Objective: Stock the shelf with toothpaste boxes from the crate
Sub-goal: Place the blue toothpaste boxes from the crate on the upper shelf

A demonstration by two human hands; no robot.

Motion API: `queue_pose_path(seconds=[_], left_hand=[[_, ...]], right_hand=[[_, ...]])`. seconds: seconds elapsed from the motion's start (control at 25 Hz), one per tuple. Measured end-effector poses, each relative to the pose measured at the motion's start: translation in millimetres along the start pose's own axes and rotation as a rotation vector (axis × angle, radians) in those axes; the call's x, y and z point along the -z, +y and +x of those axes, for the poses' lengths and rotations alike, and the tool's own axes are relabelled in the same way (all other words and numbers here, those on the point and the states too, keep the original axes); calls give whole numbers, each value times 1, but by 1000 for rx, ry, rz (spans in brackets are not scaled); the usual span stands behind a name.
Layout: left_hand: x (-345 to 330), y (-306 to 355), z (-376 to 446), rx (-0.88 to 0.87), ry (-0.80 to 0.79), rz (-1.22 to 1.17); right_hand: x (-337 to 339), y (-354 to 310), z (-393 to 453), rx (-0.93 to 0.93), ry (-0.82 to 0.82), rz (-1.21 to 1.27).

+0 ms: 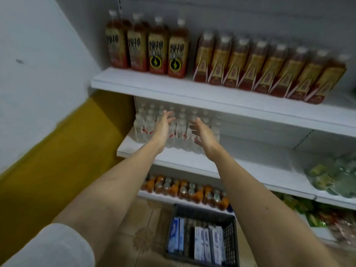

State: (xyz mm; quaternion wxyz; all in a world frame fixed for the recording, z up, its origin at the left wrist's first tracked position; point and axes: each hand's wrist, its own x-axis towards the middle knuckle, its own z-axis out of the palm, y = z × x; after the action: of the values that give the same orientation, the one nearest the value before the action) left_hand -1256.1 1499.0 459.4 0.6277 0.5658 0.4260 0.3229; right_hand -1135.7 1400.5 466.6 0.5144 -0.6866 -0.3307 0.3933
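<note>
Both hands are up at the middle shelf [240, 168] and neither is holding anything. The left hand [163, 126] and right hand [202, 133] face each other palm to palm in front of the clear water bottles [179, 128] at the shelf's left end, fingers spread apart and loose. My guess is they're sizing up that cluster or about to shove it over to free up room.

The toothpaste boxes [209, 243] are all down in the dark crate [230, 239] on the floor, below the shelf's front edge. They sit side by side, long axis running from the crate's near wall toward the shelving. The shelf is bare right of the bottles.
</note>
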Motion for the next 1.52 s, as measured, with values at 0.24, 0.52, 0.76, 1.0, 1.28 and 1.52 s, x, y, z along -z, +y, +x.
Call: queue_pose_path(seconds=[0.24, 0.52, 0.76, 1.0, 1.28, 1.52], left_hand=[[-23, -120, -17, 332, -44, 168], [-65, -280, -46, 639, -45, 180], [-82, -522, -69, 930, 46, 127], [-97, -710, -50, 895, 20, 413], [-101, -909, -23, 847, 197, 546], [-112, -887, -10, 837, 252, 690]], right_hand=[[26, 119, -13, -261, -123, -114], [55, 263, -10, -554, -214, -88], [27, 472, 2, -830, -287, -122], [-27, 678, 46, -822, -387, -353], [-63, 835, 110, -685, -348, -503], [-93, 871, 104, -719, -357, -372]])
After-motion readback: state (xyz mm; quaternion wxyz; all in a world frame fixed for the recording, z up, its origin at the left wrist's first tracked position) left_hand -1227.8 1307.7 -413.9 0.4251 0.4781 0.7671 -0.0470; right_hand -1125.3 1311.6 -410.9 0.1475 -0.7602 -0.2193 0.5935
